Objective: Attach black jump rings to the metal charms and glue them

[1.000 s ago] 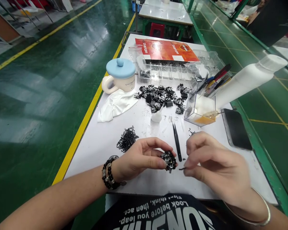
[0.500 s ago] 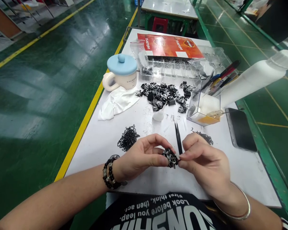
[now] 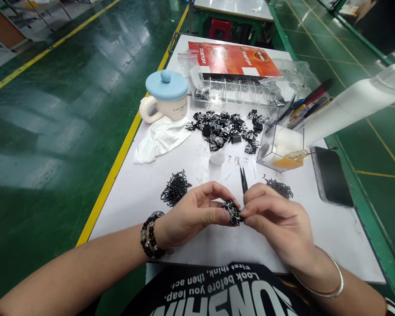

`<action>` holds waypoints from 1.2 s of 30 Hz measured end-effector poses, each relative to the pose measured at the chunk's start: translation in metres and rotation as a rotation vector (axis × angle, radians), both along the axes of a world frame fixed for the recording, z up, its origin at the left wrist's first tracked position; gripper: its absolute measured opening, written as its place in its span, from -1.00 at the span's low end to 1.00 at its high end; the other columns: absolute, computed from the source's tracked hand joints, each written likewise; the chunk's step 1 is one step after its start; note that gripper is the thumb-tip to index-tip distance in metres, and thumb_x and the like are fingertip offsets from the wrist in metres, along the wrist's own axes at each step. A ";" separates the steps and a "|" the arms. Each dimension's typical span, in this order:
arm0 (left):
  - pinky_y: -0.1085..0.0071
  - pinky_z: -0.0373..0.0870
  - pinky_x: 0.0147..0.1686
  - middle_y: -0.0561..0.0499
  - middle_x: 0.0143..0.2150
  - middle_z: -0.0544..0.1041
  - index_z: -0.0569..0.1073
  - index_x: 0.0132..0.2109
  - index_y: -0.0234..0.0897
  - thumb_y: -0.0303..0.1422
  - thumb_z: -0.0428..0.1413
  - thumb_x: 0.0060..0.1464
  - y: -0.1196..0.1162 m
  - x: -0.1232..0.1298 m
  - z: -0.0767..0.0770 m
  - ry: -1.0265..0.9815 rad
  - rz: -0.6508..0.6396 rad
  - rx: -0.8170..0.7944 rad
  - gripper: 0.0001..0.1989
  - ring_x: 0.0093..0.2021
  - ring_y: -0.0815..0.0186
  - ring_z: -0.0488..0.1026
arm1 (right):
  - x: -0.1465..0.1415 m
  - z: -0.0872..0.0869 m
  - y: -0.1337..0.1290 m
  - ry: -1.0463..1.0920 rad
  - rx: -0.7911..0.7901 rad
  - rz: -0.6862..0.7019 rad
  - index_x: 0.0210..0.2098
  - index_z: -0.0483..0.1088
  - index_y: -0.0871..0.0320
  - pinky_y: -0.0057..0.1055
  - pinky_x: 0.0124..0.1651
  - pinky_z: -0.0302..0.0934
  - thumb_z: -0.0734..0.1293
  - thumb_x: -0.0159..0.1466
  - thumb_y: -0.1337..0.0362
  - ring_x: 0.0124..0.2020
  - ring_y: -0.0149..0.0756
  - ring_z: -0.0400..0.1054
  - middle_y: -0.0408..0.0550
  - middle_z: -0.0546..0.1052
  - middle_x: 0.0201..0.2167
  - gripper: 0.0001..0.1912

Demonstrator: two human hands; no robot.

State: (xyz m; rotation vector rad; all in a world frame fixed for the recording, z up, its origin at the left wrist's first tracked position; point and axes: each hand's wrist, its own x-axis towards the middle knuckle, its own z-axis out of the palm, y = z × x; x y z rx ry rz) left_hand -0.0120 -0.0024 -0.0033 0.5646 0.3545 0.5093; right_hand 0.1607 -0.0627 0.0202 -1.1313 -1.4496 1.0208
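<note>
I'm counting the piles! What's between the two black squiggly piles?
In the head view: black tweezers, plus the left hand and right hand holding a black-and-silver metal cluster.

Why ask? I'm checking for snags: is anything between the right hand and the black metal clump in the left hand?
Nothing visible stands between them: the right hand touches the black metal clump held by the left hand. The black tweezers show beyond the right fingers, not between.
</note>
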 end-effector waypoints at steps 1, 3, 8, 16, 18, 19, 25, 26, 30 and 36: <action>0.53 0.43 -0.27 -0.03 -0.24 0.49 0.43 -0.22 -0.36 -0.48 0.27 -0.08 0.000 0.000 0.000 0.001 -0.001 0.000 -0.76 -0.28 0.41 0.46 | 0.000 0.000 0.000 0.002 0.002 0.008 -0.33 0.46 0.08 -0.60 -0.31 0.26 0.34 0.18 0.44 -0.35 -0.53 0.30 -0.18 0.37 -0.40 -0.87; 0.52 0.43 -0.25 -0.02 -0.23 0.49 0.44 -0.22 -0.36 -0.48 0.28 -0.09 0.000 0.000 -0.001 0.007 -0.010 0.004 -0.76 -0.27 0.40 0.46 | 0.000 0.002 0.000 -0.014 0.013 0.019 -0.33 0.44 0.10 -0.60 -0.31 0.26 0.33 0.19 0.45 -0.35 -0.53 0.30 -0.18 0.36 -0.40 -0.87; 0.49 0.40 -0.21 -0.02 -0.22 0.48 0.44 -0.22 -0.36 -0.48 0.27 -0.08 0.000 -0.001 -0.002 0.019 -0.035 0.024 -0.76 -0.24 0.40 0.45 | 0.006 0.007 0.001 -0.162 0.083 0.067 -0.31 0.41 0.12 -0.55 -0.30 0.23 0.31 0.19 0.47 -0.34 -0.52 0.28 -0.18 0.36 -0.39 -0.86; 0.52 0.43 -0.26 -0.02 -0.25 0.49 0.44 -0.22 -0.38 -0.49 0.28 -0.09 0.000 0.000 -0.001 0.015 -0.039 0.007 -0.76 -0.31 0.42 0.47 | 0.011 0.013 0.004 -0.224 0.065 0.129 -0.32 0.40 0.13 -0.51 -0.31 0.21 0.30 0.21 0.47 -0.34 -0.50 0.29 -0.17 0.38 -0.39 -0.87; 0.52 0.44 -0.28 -0.02 -0.26 0.50 0.44 -0.22 -0.39 -0.49 0.28 -0.09 0.001 0.000 -0.002 0.008 -0.041 -0.002 -0.75 -0.34 0.42 0.49 | 0.011 0.013 0.004 -0.231 0.068 0.122 -0.32 0.40 0.12 -0.50 -0.32 0.21 0.30 0.21 0.47 -0.35 -0.50 0.28 -0.16 0.38 -0.39 -0.87; 0.52 0.44 -0.29 -0.02 -0.26 0.50 0.44 -0.22 -0.39 -0.49 0.28 -0.09 0.001 0.000 -0.002 0.003 -0.045 -0.006 -0.75 -0.34 0.42 0.49 | 0.010 0.013 0.004 -0.228 0.069 0.116 -0.33 0.40 0.12 -0.49 -0.33 0.21 0.30 0.21 0.47 -0.36 -0.49 0.28 -0.16 0.38 -0.40 -0.88; 0.53 0.45 -0.29 -0.03 -0.26 0.51 0.44 -0.22 -0.40 -0.46 0.30 -0.10 0.000 -0.001 -0.001 0.000 -0.035 -0.041 -0.74 -0.33 0.42 0.50 | 0.008 0.011 0.004 -0.181 0.028 0.098 -0.35 0.42 0.10 -0.47 -0.38 0.21 0.33 0.19 0.44 -0.38 -0.45 0.29 -0.15 0.40 -0.43 -0.89; 0.54 0.45 -0.28 -0.03 -0.26 0.51 0.44 -0.22 -0.40 -0.46 0.30 -0.10 -0.001 -0.002 -0.001 0.003 -0.034 -0.051 -0.74 -0.32 0.42 0.50 | 0.008 0.011 0.005 -0.176 0.027 0.095 -0.35 0.43 0.10 -0.47 -0.38 0.22 0.33 0.19 0.43 -0.38 -0.44 0.29 -0.14 0.40 -0.43 -0.90; 0.54 0.45 -0.28 0.00 -0.35 0.52 0.44 -0.21 -0.39 -0.43 0.28 -0.07 -0.001 -0.002 -0.001 0.011 -0.057 -0.083 -0.74 -0.35 0.44 0.50 | 0.009 0.012 0.007 -0.187 0.020 0.106 -0.35 0.42 0.12 -0.47 -0.38 0.22 0.32 0.20 0.42 -0.38 -0.45 0.30 -0.15 0.40 -0.43 -0.92; 0.52 0.45 -0.26 0.00 -0.33 0.54 0.44 -0.22 -0.39 -0.43 0.28 -0.07 -0.001 -0.001 0.000 0.038 -0.021 -0.077 -0.75 -0.32 0.40 0.51 | 0.008 0.018 0.009 -0.309 0.010 0.089 -0.38 0.39 0.14 -0.45 -0.34 0.19 0.30 0.23 0.38 -0.38 -0.46 0.29 -0.15 0.39 -0.43 -0.95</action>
